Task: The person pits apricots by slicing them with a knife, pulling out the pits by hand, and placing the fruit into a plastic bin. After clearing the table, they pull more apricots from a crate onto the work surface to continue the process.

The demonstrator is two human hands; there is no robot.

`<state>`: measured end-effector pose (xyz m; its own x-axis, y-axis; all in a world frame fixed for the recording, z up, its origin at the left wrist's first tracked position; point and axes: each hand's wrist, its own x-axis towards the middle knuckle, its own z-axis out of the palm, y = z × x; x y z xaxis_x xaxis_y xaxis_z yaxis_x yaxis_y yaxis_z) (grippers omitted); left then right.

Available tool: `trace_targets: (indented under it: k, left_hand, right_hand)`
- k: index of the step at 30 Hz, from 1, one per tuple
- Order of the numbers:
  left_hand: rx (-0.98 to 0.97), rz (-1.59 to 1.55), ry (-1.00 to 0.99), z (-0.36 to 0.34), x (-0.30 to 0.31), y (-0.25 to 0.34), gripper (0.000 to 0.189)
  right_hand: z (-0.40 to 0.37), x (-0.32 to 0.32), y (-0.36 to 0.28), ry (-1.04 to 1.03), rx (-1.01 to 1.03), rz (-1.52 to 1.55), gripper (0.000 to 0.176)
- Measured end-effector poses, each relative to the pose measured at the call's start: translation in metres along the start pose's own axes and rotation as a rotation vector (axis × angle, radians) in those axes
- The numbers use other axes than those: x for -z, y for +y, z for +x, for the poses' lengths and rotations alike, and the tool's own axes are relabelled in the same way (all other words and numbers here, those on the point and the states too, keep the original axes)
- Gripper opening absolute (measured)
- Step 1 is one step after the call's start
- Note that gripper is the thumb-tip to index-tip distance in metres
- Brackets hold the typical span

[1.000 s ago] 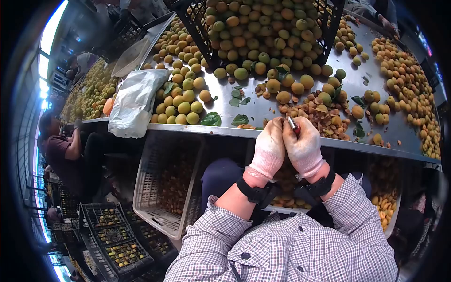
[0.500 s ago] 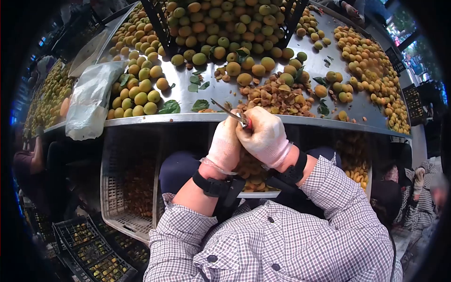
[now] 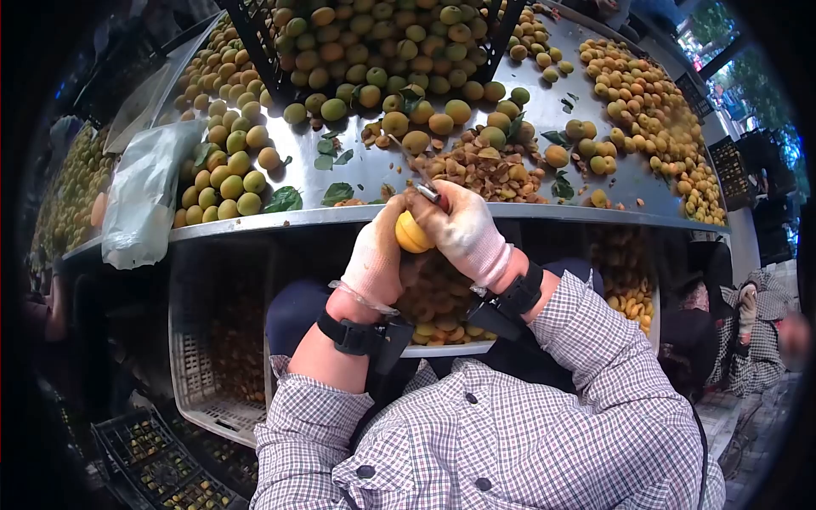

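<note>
My left hand (image 3: 378, 248), in a stained white glove, is closed around a yellow apricot (image 3: 412, 233), whose smooth surface shows between my hands. A small knife (image 3: 427, 193) with some red at its handle is gripped in my gloved right hand (image 3: 464, 231). The blade points up and away from me, partly blurred. Right fingertips meet the left ones at the top of the apricot. Just beyond my hands, a heap of brownish apricot scraps (image 3: 484, 174) lies on the metal table (image 3: 314, 223), with whole apricots (image 3: 440, 124) behind it.
A black crate (image 3: 255, 55) full of apricots stands at the back. More apricots (image 3: 225, 183) and a plastic bag (image 3: 149, 200) lie on the left. Below the table edge are a pale crate (image 3: 200, 374) of scraps and a container of yellow fruit (image 3: 446, 330). Another person (image 3: 752, 340) sits at far right.
My hands have parted slightly, and the yellow apricot between them has come into sight. The whole view has shifted a little, so the table appears further left and up.
</note>
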<state>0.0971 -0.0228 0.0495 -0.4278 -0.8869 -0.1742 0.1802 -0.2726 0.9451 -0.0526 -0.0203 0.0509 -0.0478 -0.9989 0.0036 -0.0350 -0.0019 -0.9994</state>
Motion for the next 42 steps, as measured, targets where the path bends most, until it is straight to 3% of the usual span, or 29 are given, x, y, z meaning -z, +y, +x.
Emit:
trace_targets:
  k: [1,2,4,5,7,8,10,11,14,15,18,21,23,24,25,27,28,31,33,35,37,40,42]
  left_hand:
    - [0.283,-0.548,0.076,0.000,-0.006,0.007,0.036]
    - [0.285,-0.546,0.077,0.001,-0.003,-0.002,0.036]
    - [-0.284,0.465,0.024,0.001,0.009,-0.027,0.029]
    - [-0.282,0.466,0.023,0.003,0.012,-0.029,0.029]
    - [-0.010,0.172,-0.023,0.011,0.016,-0.029,0.033]
    - [-0.007,0.176,-0.025,0.012,0.012,-0.022,0.033]
    - [0.504,-0.505,0.008,0.011,0.000,0.001,0.031]
    - [0.505,-0.500,0.005,0.011,-0.003,0.005,0.031]
    - [0.529,-0.399,0.069,0.006,-0.013,0.011,0.040]
    - [0.525,-0.392,0.060,0.010,-0.014,0.003,0.040]
    - [0.115,0.310,-0.112,0.019,-0.012,-0.021,0.042]
    - [0.062,0.315,-0.065,0.017,-0.020,-0.020,0.042]
    - [-0.056,0.022,0.025,0.022,-0.024,-0.018,0.039]
    - [0.140,-0.112,0.094,0.021,-0.028,-0.004,0.036]
    - [0.147,-0.107,0.102,0.023,-0.027,-0.004,0.036]
    - [-0.108,0.106,0.028,0.026,-0.026,-0.003,0.035]
    - [0.101,-0.170,0.113,0.028,-0.030,-0.001,0.036]
    - [0.062,-0.295,0.143,0.032,-0.025,-0.011,0.037]
    - [0.059,-0.315,0.166,0.036,-0.028,-0.015,0.039]
    - [0.060,-0.338,0.187,0.036,-0.035,-0.015,0.041]
    - [0.024,-0.312,0.171,0.034,-0.047,-0.008,0.044]
    - [-0.113,-0.046,0.049,0.035,-0.045,-0.021,0.044]
    - [-0.061,-0.040,0.023,0.037,-0.045,-0.020,0.044]
  right_hand:
    - [-0.003,0.002,-0.004,-0.031,0.119,-0.217,0.029]
    - [-0.005,0.004,-0.005,-0.063,0.235,-0.435,0.034]
    - [-0.007,0.009,-0.003,-0.103,0.233,-0.429,0.037]
    - [-0.007,0.011,-0.002,-0.145,0.232,-0.425,0.041]
    - [-0.006,0.014,-0.006,-0.193,0.175,-0.343,0.037]
    - [-0.004,0.013,-0.005,-0.173,0.098,-0.139,0.033]
    - [0.002,0.015,0.000,-0.107,-0.062,0.227,0.024]
    - [0.000,0.026,-0.018,-0.105,-0.261,0.402,0.023]
    - [0.007,0.036,-0.021,0.008,-0.238,0.462,0.026]
    - [0.009,0.040,-0.022,0.014,-0.228,0.463,0.026]
    - [0.014,0.047,-0.027,0.049,-0.225,0.427,0.028]
    - [0.015,0.057,-0.021,0.016,-0.262,0.443,0.029]
    - [0.016,0.058,-0.016,0.004,-0.258,0.442,0.031]
    - [0.017,0.057,-0.013,0.004,-0.252,0.392,0.031]
    - [0.018,0.054,-0.010,0.002,-0.246,0.342,0.030]
    - [0.018,0.049,-0.007,-0.004,-0.228,0.384,0.027]
    - [0.020,0.050,-0.006,-0.043,-0.225,0.308,0.027]
    - [0.029,0.051,-0.002,-0.068,-0.111,0.202,0.024]
    - [0.030,0.056,-0.019,0.066,-0.062,0.404,0.016]
    - [0.032,0.065,-0.027,0.057,-0.085,0.497,0.017]
    - [0.034,0.070,-0.030,0.059,-0.042,0.784,0.019]
    - [0.036,0.067,-0.039,0.163,-0.047,0.801,0.024]
    - [0.039,0.064,-0.043,0.259,-0.066,0.806,0.032]
